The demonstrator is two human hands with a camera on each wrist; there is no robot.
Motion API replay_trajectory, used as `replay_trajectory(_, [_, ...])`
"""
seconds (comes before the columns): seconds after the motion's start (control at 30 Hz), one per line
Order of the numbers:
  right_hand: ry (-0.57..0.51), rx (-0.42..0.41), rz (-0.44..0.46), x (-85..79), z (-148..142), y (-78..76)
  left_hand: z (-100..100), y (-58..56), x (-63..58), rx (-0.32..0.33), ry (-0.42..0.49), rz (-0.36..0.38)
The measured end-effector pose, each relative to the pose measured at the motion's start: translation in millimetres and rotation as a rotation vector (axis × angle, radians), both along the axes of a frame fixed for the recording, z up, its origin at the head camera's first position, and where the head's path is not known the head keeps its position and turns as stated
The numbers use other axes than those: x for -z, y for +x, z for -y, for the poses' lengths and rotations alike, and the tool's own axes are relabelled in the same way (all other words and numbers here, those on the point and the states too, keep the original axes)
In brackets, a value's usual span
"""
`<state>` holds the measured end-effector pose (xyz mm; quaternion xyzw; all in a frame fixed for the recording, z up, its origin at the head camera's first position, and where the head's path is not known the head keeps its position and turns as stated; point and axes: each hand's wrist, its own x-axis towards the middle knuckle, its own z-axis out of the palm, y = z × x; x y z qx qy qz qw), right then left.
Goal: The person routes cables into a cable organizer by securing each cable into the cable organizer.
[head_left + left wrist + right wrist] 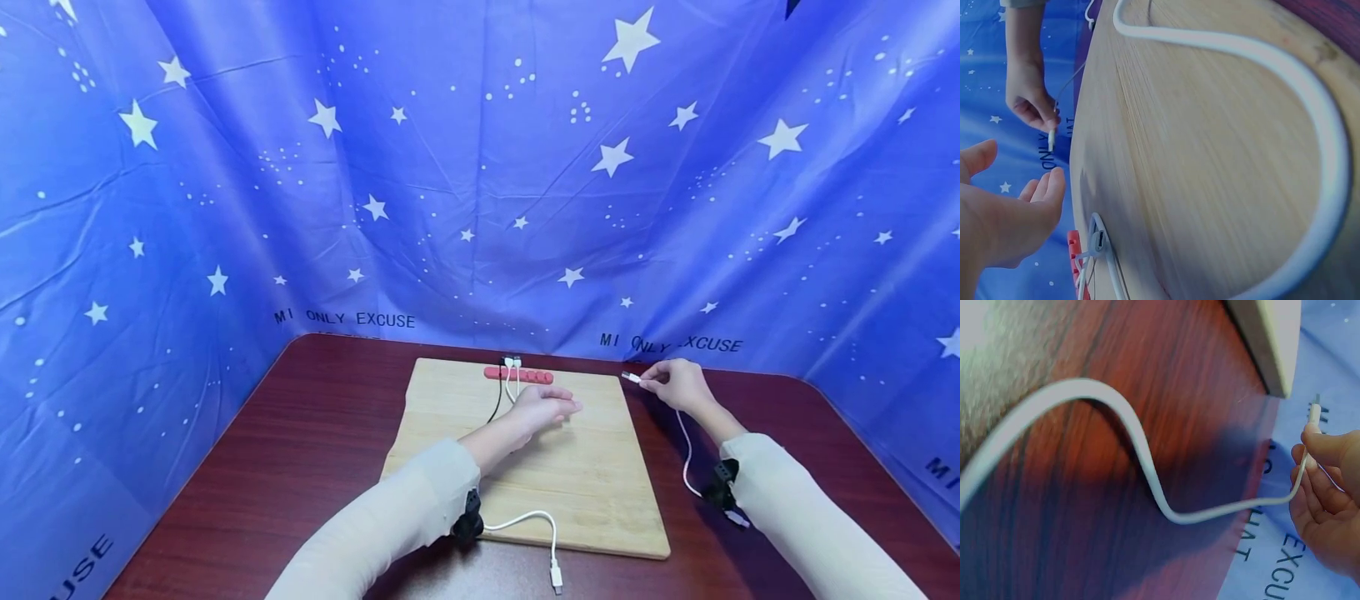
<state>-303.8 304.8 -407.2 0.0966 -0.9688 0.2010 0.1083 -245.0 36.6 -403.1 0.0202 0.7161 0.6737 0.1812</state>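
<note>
Between thumb and fingers, my right hand [678, 387] pinches the white USB cable [632, 377] just behind its plug, past the board's right back corner. The metal tip points left, and the cord hangs from the hand down toward the table. My left hand [543, 408] hovers over the back of the wooden board [592, 475], fingers extended and thumb apart, holding nothing. A red cable clip strip [536, 377] lies along the board's back edge, just beyond that hand. In its slots sit a black cable [495, 404] and two white cables [1113, 269], partly hidden behind the left hand in the head view.
Another white cable [556, 575] curves over the board's front edge, its connector end toward me. The board rests on a dark red wooden table [300, 450]. Blue star-patterned curtains [480, 167] hang close around the table's back and sides.
</note>
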Motion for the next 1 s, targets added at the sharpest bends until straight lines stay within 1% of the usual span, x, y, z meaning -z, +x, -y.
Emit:
replay_trajectory(0.23, [-0.039, -0.003, 0.009, -8.5, 11, 4.6, -6, -4.0, 1.9, -0.01, 0.022, 0.024])
replay_trajectory(0.37, [-0.061, -0.009, 0.005, -11.8, 13, 5.9, -13, -6.8, 2.9, -0.009, 0.036, 0.03])
replay_trajectory(0.6, [-0.097, -0.02, -0.009, -18.3, 16, 9.6, -34, -9.5, 1.2, -0.025, 0.089, 0.045])
replay_trajectory(0.7, [-0.135, -0.012, 0.003, -20.4, 17, 10.8, -44, -8.1, -0.1, -0.022, 0.09, 0.043])
replay_trajectory(0.8, [-0.212, 0.004, 0.05, -22.5, 17, 11.3, -54, -5.1, 0.9, -0.021, 0.08, 0.042])
replay_trajectory(0.9, [-0.328, 0.009, 0.106, -27.7, 17, 12.3, -64, -0.6, 2.8, -0.018, 0.067, 0.035])
replay_trajectory(1.0, [-0.505, 0.01, 0.179, -35.2, 19, 14.2, -72, 3.3, 4.5, -0.007, 0.073, 0.008])
